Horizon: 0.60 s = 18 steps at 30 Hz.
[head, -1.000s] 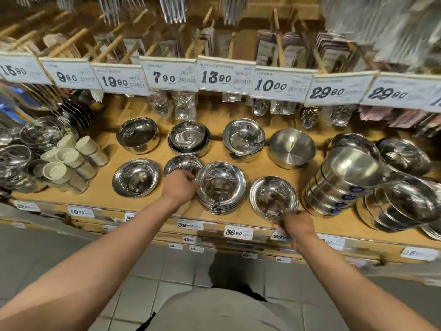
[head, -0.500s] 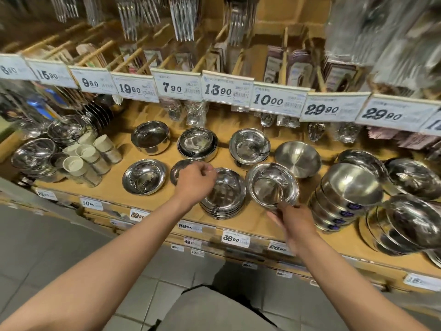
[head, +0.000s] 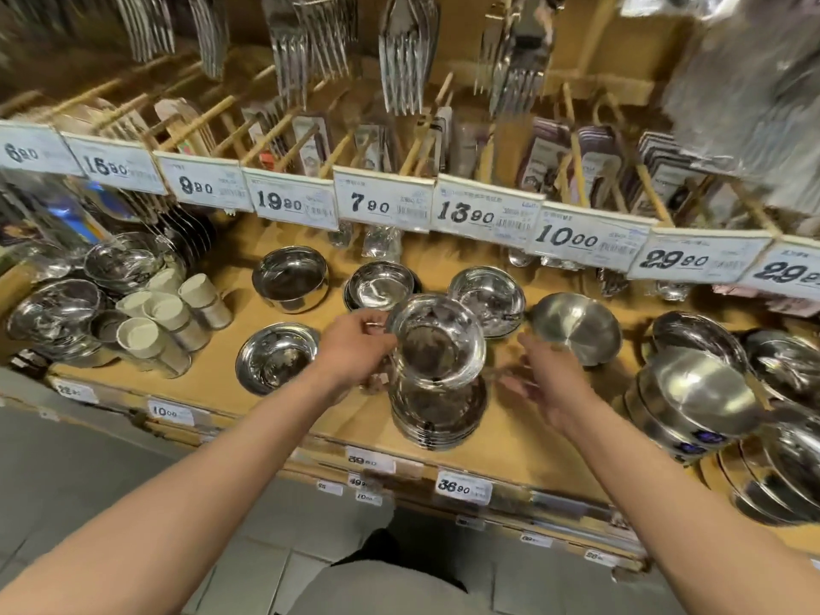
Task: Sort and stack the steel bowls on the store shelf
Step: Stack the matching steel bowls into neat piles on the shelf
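Left hand (head: 355, 344) pinches the shiny round steel bowl (head: 437, 341) by its rim above the stack of matching steel bowls (head: 437, 415) near the wooden shelf (head: 213, 366) front edge; right hand (head: 550, 383) hovers beside, fingers spread, holding nothing — I'd centre it, then drop it level.

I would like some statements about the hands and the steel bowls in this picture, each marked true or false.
1. The left hand holds a shiny bowl above the stack of bowls. True.
2. The right hand grips the matte bowl. False: it is open beside the stack, holding nothing.
3. The tag above the matte bowl reads 10.00. True.
4. The white cups stand right of the stack. False: they lie to the left.
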Motion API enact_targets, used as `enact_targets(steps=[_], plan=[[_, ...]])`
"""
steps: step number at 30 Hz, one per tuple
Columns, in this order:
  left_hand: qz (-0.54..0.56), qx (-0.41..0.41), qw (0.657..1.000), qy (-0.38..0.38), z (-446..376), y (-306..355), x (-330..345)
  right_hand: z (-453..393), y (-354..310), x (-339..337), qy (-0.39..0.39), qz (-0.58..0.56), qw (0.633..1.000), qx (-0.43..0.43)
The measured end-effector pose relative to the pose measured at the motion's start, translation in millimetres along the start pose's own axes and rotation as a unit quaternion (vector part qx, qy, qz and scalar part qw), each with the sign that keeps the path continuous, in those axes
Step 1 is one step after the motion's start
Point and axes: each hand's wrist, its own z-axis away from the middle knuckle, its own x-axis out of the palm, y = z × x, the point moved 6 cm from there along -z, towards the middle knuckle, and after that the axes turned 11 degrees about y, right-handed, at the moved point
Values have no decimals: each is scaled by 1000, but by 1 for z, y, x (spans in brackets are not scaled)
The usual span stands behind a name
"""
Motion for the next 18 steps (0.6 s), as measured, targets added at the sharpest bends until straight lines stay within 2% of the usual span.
enact_targets(steps=[3, 8, 13, 18], plan=[[-8, -6, 1000, -16, -16, -2, -18, -40, -9, 5, 67, 70, 995, -27], [41, -45, 997, -55, -35, -9, -34, -93, -10, 22, 107, 136, 985, -22], [27, -52, 997, -53, -55, -14, -50, -115, -3, 30, 182, 203, 961, -34], [41, -72, 994, -71, -66, -17, -50, -123, -5, 31, 165, 303, 938, -47]])
